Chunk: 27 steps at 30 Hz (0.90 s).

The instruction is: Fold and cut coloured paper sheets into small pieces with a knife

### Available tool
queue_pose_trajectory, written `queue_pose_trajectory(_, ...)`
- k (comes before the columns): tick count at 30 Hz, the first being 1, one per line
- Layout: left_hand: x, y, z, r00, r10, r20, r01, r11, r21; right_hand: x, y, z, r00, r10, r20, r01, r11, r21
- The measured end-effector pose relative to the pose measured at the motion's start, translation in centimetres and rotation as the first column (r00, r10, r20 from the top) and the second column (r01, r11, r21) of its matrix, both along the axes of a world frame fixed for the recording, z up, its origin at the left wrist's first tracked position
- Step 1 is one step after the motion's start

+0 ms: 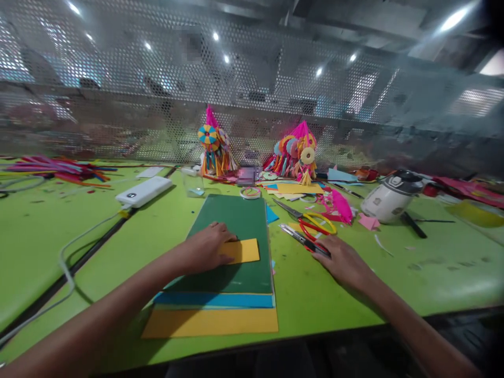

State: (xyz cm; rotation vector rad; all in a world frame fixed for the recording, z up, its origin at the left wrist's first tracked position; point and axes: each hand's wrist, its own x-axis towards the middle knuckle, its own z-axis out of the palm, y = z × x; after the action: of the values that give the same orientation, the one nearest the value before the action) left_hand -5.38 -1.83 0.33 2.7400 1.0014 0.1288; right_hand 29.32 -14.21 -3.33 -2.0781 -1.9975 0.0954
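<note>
My left hand point(208, 247) pinches a small yellow paper strip point(247, 251), thumb at its near edge and fingers at its far edge. Under it lies a dark green sheet point(236, 212), stacked on blue sheets point(220, 300) and a larger yellow sheet point(216, 323). Over to the right, my right hand point(338, 260) has its fingers closed at the rear end of a utility knife point(301, 239), which lies on the table with its blade end pointing away to the left. Scissors point(315, 223) with red and yellow handles lie just beyond the knife.
Behind stand a clear plastic cup point(192, 182), a tape roll point(250, 193) and colourful tasselled paper ornaments point(208, 135). A white power bank point(144, 192) with a cable lies left. A white and grey container point(389, 197) and pink paper point(338, 206) lie right, before a perforated metal screen point(252, 79).
</note>
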Motion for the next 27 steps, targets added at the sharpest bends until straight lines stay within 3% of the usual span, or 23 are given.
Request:
queue_pose_trajectory(8, 0.1, 0.1, 0.3, 0.998, -0.005, 0.057, 0.011, 0.995, -0.104, -0.5, -0.6, 1.1, 0.945, 0.026, -0.325, 0.0, 0.997, 0.078)
queue_pose_trajectory(14, 0.5, -2.1, 0.6, 0.998, 0.07, 0.009, -0.068, 0.99, -0.12, -2.3, 0.7, 3.0, 0.92, 0.138, -0.368, -0.114, 0.99, 0.087)
queue_pose_trajectory(21, 1.4, -3.5, 0.9, 0.993, 0.077, -0.088, -0.077, 0.997, 0.009, -4.1, 2.8, 4.3, 0.898, 0.302, -0.319, -0.309, 0.951, 0.032)
queue_pose_trajectory(27, 1.2, -2.7, 0.4, 0.988, 0.145, -0.045, -0.149, 0.984, -0.099, -5.6, 4.9, 4.7, 0.885, 0.302, -0.355, -0.324, 0.946, -0.004)
